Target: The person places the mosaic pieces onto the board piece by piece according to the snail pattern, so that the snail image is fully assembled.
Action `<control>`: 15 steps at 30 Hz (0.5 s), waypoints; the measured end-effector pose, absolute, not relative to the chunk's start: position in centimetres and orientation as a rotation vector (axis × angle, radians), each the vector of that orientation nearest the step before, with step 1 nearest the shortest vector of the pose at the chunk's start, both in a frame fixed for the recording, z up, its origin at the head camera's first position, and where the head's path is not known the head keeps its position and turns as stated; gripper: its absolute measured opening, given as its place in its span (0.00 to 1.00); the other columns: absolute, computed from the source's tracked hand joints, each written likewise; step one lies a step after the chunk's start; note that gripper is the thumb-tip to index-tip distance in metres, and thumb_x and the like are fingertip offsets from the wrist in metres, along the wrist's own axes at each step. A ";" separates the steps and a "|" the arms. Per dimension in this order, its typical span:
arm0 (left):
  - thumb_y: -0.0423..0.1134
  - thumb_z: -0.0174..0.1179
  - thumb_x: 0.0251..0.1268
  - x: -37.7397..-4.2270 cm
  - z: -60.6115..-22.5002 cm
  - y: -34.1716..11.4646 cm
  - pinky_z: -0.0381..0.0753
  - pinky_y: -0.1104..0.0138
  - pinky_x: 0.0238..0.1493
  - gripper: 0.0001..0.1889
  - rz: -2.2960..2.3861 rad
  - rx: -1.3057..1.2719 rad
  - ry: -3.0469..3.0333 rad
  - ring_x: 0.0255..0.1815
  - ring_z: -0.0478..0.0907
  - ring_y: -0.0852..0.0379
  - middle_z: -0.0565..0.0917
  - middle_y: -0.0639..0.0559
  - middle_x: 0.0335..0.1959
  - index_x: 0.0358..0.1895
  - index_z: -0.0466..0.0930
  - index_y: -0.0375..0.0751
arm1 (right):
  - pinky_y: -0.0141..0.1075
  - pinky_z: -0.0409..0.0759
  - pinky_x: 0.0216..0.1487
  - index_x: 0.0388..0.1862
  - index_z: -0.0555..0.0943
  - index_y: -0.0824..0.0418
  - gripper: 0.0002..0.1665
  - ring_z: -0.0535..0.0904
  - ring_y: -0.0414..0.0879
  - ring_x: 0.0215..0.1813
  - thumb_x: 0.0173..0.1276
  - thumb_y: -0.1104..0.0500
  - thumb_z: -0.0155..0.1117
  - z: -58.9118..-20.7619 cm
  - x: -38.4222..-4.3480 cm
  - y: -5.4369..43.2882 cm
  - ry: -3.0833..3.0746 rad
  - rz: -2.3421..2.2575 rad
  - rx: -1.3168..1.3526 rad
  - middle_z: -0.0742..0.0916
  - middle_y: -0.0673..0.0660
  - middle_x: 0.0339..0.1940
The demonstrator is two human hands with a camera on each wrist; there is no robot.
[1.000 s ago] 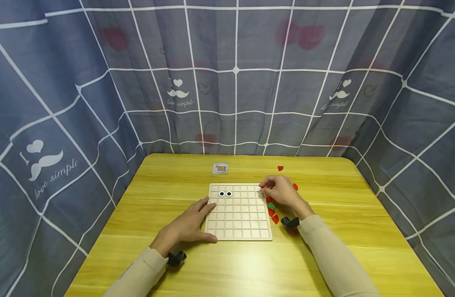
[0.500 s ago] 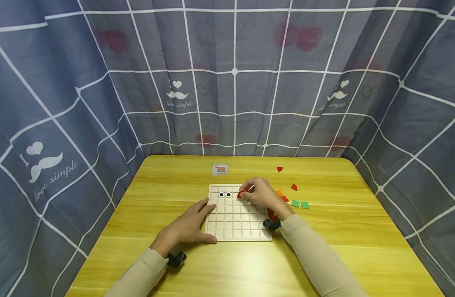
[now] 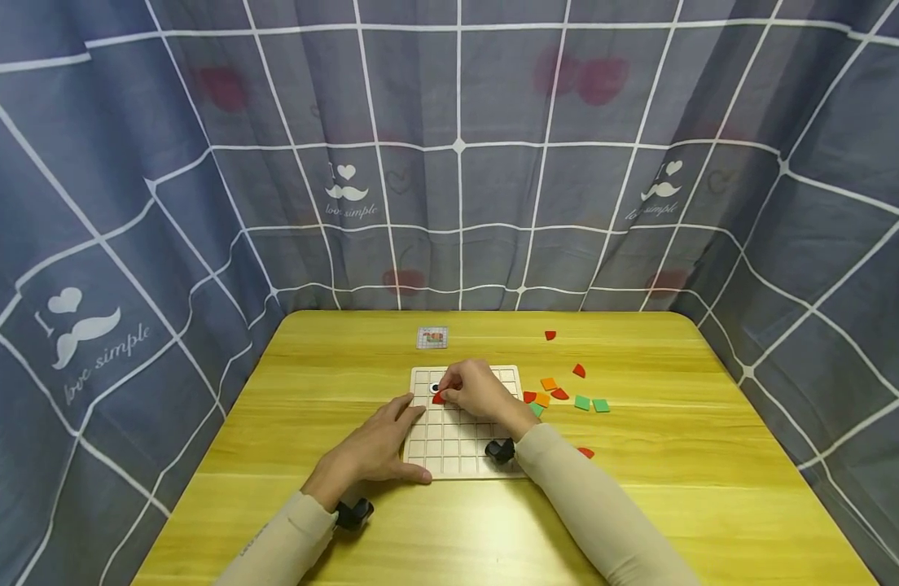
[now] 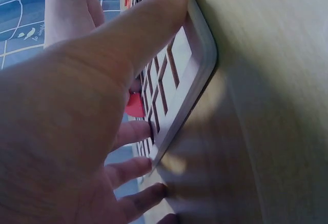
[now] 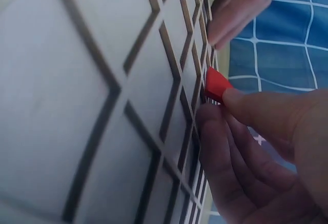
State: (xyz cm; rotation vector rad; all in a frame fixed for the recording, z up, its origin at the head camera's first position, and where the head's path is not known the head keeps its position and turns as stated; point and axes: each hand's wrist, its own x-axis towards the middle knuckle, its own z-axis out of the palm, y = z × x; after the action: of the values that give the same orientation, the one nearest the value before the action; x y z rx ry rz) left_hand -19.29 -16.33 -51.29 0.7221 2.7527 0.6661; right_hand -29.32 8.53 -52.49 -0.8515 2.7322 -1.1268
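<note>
A pale wooden grid board (image 3: 449, 443) lies on the table. My right hand (image 3: 479, 392) is over its upper left part and pinches a red quarter-round tile (image 5: 217, 84) between thumb and fingers, close to the grid. One round eye tile (image 3: 435, 388) shows beside the fingertips; the place of the second is hidden by the hand. With fingers spread and straight, my left hand (image 3: 376, 443) rests along the board's left edge. In the left wrist view its thumb lies on the board's rim (image 4: 205, 55), and the red tile shows beyond the fingers.
Right of the board lie loose tiles: green squares (image 3: 582, 403), orange tiles (image 3: 548, 383) and several red quarter-rounds (image 3: 579, 371). A small picture card (image 3: 432, 337) lies behind the board. A grid-patterned curtain (image 3: 457, 187) surrounds the wooden table (image 3: 332, 358).
My right hand has moved left from the board's right edge to its upper left, carrying the red tile. Loose tiles on the right have come into view. The left hand stays on the board.
</note>
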 end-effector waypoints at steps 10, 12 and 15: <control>0.68 0.88 0.59 -19.1 -50.9 -16.1 0.72 0.29 0.87 0.65 0.652 0.688 2.755 0.92 0.63 0.22 0.60 0.27 0.95 0.91 0.66 0.36 | 0.33 0.85 0.43 0.40 0.98 0.58 0.05 0.86 0.36 0.37 0.76 0.66 0.81 -52.7 -29.2 7.5 2.771 -1.055 -0.899 0.98 0.50 0.36; 0.68 0.88 0.59 -19.1 -50.9 -16.0 0.72 0.30 0.87 0.65 0.628 0.681 2.761 0.93 0.63 0.23 0.60 0.27 0.95 0.91 0.66 0.36 | 0.34 0.84 0.44 0.40 0.98 0.59 0.05 0.85 0.37 0.37 0.76 0.67 0.81 -52.7 -29.2 7.5 2.781 -1.051 -0.914 0.98 0.51 0.36; 0.67 0.89 0.58 -19.1 -50.9 -16.0 0.73 0.30 0.87 0.64 0.613 0.684 2.764 0.92 0.65 0.23 0.61 0.27 0.94 0.91 0.67 0.36 | 0.34 0.84 0.43 0.39 0.98 0.60 0.05 0.83 0.37 0.37 0.76 0.67 0.81 -52.9 -29.2 7.5 2.790 -1.031 -0.962 0.98 0.51 0.36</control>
State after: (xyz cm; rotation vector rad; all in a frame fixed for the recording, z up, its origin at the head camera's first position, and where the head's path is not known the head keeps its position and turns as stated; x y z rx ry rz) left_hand -19.08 -15.96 -50.94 0.6839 2.7643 0.6126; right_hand -29.16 7.47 -52.90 -0.9625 2.7901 -1.0305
